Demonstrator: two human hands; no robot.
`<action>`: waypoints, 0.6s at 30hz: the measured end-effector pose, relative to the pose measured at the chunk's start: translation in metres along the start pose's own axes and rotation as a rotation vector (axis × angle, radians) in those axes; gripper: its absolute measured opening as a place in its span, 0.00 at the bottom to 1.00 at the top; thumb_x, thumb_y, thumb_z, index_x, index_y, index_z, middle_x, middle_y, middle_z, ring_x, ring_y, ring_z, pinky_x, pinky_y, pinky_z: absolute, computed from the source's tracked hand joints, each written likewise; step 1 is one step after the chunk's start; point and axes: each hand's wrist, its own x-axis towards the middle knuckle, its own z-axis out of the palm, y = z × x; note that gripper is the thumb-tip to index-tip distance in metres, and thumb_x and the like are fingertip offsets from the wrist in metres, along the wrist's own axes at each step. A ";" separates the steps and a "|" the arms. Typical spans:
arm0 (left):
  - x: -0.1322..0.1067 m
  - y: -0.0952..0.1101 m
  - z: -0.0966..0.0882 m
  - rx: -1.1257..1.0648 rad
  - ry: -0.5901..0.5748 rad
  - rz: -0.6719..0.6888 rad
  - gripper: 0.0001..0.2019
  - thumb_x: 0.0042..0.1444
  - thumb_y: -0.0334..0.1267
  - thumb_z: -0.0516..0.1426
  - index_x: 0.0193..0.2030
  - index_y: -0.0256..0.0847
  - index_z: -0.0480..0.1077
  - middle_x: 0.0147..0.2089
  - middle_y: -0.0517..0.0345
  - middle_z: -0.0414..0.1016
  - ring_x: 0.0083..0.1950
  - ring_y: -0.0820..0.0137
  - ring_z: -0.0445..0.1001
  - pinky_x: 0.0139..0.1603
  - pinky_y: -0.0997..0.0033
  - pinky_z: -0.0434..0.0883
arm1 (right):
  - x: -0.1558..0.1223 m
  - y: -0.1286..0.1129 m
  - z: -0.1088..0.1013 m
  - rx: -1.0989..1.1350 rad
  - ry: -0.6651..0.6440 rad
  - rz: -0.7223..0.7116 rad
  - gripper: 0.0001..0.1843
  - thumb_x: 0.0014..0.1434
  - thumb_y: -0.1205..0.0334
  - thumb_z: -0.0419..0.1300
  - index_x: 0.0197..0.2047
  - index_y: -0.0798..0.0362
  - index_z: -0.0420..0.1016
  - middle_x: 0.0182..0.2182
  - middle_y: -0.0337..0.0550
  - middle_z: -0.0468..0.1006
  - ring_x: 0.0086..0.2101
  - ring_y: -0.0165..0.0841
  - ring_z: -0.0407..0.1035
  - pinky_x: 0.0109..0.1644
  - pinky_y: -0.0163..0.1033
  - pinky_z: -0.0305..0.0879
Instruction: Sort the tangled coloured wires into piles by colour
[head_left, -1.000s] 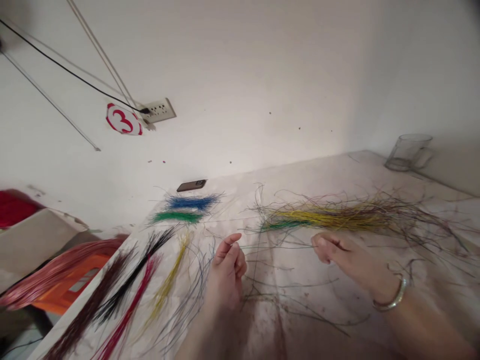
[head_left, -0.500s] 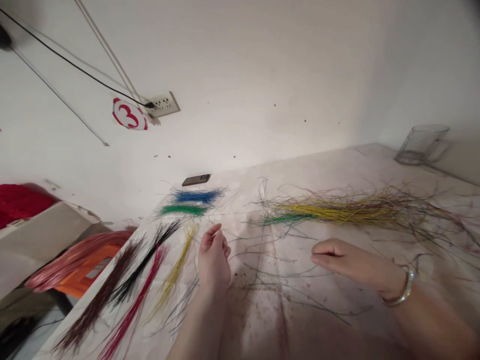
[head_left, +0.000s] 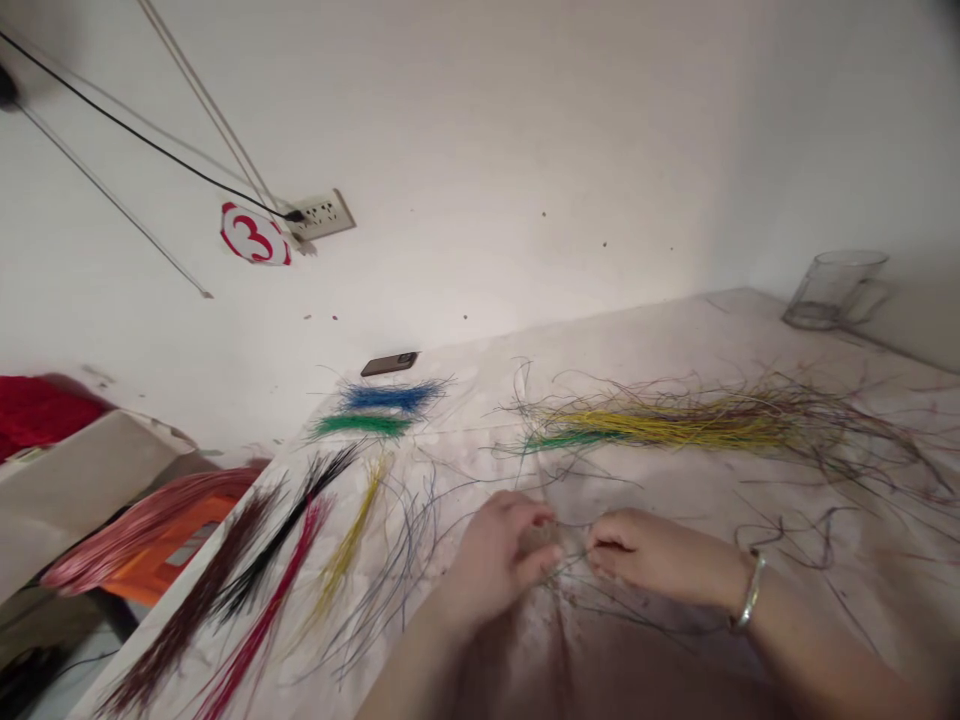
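Note:
My left hand (head_left: 499,560) and my right hand (head_left: 645,555) meet low at the middle of the table, their fingertips closed on thin loose wires (head_left: 574,548). The exact strands held are too fine to tell. Behind them lies a long tangled pile of mostly yellow and green wires (head_left: 675,430). To the left lie sorted bundles: blue wires (head_left: 388,397), green wires (head_left: 361,425), yellow wires (head_left: 351,535), black wires (head_left: 285,530), red wires (head_left: 262,610) and dark maroon wires (head_left: 195,600). A metal bangle (head_left: 748,592) circles my right wrist.
The pale sheet-covered table (head_left: 637,340) meets a white wall. A phone (head_left: 388,364) lies at its back edge, and a glass mug (head_left: 834,290) stands far right. Below the left edge are pink wire loops (head_left: 142,525), an orange crate (head_left: 180,545) and a cardboard box (head_left: 67,490).
My hands have moved from apart to together at the table's middle. Their fingers have closed on thin wires.

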 end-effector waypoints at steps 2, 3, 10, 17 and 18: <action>0.001 0.004 0.007 0.101 -0.153 0.046 0.18 0.47 0.45 0.65 0.45 0.42 0.74 0.40 0.52 0.75 0.42 0.60 0.71 0.42 0.65 0.65 | -0.003 0.000 -0.006 0.022 0.030 -0.011 0.12 0.58 0.63 0.52 0.30 0.54 0.75 0.24 0.38 0.74 0.26 0.29 0.65 0.30 0.34 0.56; 0.002 0.005 0.010 0.143 -0.189 0.048 0.17 0.46 0.43 0.66 0.43 0.42 0.74 0.40 0.52 0.75 0.42 0.61 0.71 0.41 0.65 0.64 | -0.004 0.000 -0.010 0.032 0.068 -0.014 0.12 0.58 0.62 0.52 0.30 0.54 0.75 0.24 0.39 0.74 0.26 0.30 0.65 0.30 0.34 0.58; 0.004 0.003 0.019 0.223 -0.254 0.107 0.04 0.55 0.31 0.58 0.33 0.42 0.75 0.34 0.57 0.75 0.38 0.67 0.71 0.39 0.69 0.62 | 0.011 0.019 -0.015 -0.149 0.524 -0.032 0.15 0.59 0.59 0.54 0.45 0.54 0.77 0.44 0.50 0.77 0.46 0.41 0.69 0.52 0.48 0.64; 0.000 0.003 0.022 0.249 -0.211 0.078 0.08 0.48 0.37 0.65 0.36 0.42 0.74 0.34 0.57 0.75 0.38 0.65 0.70 0.38 0.68 0.61 | 0.032 0.031 0.001 -0.413 0.478 -0.001 0.22 0.59 0.58 0.55 0.55 0.57 0.74 0.57 0.56 0.69 0.57 0.46 0.61 0.62 0.53 0.55; 0.000 0.004 0.021 0.228 -0.205 0.071 0.09 0.47 0.37 0.65 0.37 0.42 0.74 0.33 0.57 0.75 0.38 0.65 0.70 0.38 0.69 0.61 | 0.034 0.031 0.002 -0.431 0.476 -0.007 0.22 0.59 0.59 0.55 0.55 0.58 0.73 0.57 0.56 0.70 0.57 0.46 0.62 0.62 0.53 0.55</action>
